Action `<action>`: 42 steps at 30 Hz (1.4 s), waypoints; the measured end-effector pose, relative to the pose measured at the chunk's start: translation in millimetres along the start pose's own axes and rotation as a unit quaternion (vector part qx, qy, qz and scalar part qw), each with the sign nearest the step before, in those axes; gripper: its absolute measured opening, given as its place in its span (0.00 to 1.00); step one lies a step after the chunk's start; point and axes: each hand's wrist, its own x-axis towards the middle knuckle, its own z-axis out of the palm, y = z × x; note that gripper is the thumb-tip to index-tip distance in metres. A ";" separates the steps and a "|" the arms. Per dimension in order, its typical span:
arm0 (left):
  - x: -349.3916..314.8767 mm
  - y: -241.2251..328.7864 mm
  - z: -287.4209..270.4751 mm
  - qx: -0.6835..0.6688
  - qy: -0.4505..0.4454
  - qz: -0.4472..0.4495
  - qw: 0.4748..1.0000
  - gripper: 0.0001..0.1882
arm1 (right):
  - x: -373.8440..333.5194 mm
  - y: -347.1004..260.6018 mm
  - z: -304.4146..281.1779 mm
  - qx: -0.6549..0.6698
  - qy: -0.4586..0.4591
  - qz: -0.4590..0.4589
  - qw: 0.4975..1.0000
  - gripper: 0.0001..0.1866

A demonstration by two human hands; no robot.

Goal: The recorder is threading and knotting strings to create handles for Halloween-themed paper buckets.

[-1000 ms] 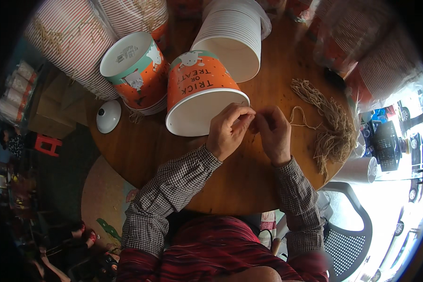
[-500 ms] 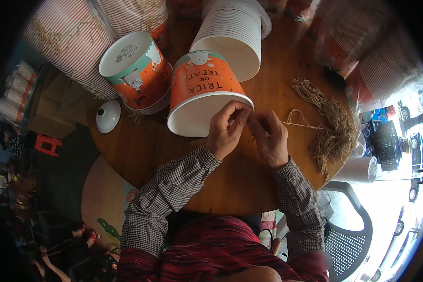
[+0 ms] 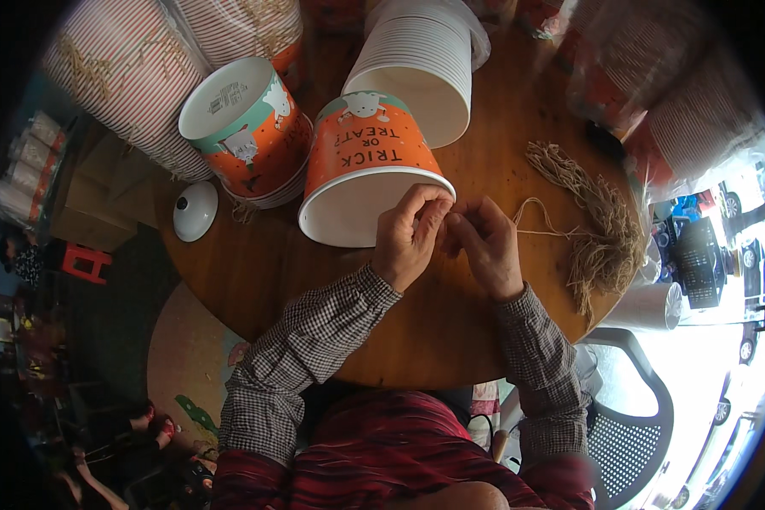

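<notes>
Round wooden tabletop [image 3: 399,357] with one tipped white bucket stack [image 3: 421,55], one upturned orange stack [image 3: 268,140] and, nearest, one orange bucket [image 3: 357,174], mouth toward the person. Over the last second its base has swung slightly rightward and the right hand [image 3: 487,245] has neared the left hand [image 3: 406,236]; work now centres on the rim's right edge. Both grips are pinched closed, contents hidden. One twine bundle [image 3: 608,234] lies right, one strand [image 3: 552,233] reaching the right hand.
</notes>
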 end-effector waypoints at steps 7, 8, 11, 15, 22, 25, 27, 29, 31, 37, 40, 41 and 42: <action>-0.8 -0.6 3.3 0.037 0.026 0.089 0.995 0.07 | -1.9 1.3 0.2 -0.008 0.049 -0.013 0.999 0.05; -0.8 1.2 3.5 -0.013 0.013 0.048 0.999 0.07 | -1.9 2.4 -0.8 -0.007 0.073 -0.036 0.997 0.05; -0.4 -2.0 4.2 -0.040 -0.011 -0.010 0.999 0.09 | -1.7 8.5 -1.8 -0.028 0.077 -0.053 0.995 0.05; 0.7 -10.1 6.3 -0.055 0.002 0.019 0.998 0.08 | -3.2 7.7 1.6 -0.173 0.087 -0.095 0.977 0.04; -0.2 -16.1 7.0 -0.125 -0.001 -0.042 0.991 0.07 | -4.3 0.3 3.8 -0.145 0.091 -0.072 0.983 0.04; 0.7 -14.2 8.5 -0.125 -0.001 -0.028 0.992 0.07 | -3.0 2.1 -0.5 -0.131 0.089 -0.086 0.984 0.04; 0.5 -13.0 6.7 -0.130 -0.005 -0.039 0.991 0.07 | -2.1 0.6 -3.4 -0.026 0.057 -0.041 0.997 0.05; 0.0 -12.5 5.9 -0.135 -0.010 -0.049 0.990 0.07 | -1.7 -1.7 -6.4 -0.004 0.049 -0.028 0.998 0.05; -0.5 -12.6 5.7 -0.108 -0.018 -0.023 0.994 0.06 | -1.9 -3.2 -6.4 0.018 0.041 -0.014 0.999 0.05; 1.9 -7.9 2.6 -0.120 -0.071 -0.044 0.989 0.07 | -5.3 -2.6 -6.2 -0.068 0.048 -0.088 0.993 0.05; 1.8 -12.2 -0.3 -0.147 -0.070 -0.076 0.984 0.06 | -6.5 -6.3 -3.6 -0.139 0.056 -0.064 0.987 0.04; 2.1 -9.3 1.1 -0.148 -0.070 -0.077 0.984 0.06 | -7.0 -6.9 -2.9 -0.144 0.063 -0.072 0.985 0.04; 2.3 -4.2 3.4 -0.178 -0.049 -0.081 0.979 0.06 | -7.2 -7.1 -2.5 -0.149 0.071 -0.080 0.983 0.04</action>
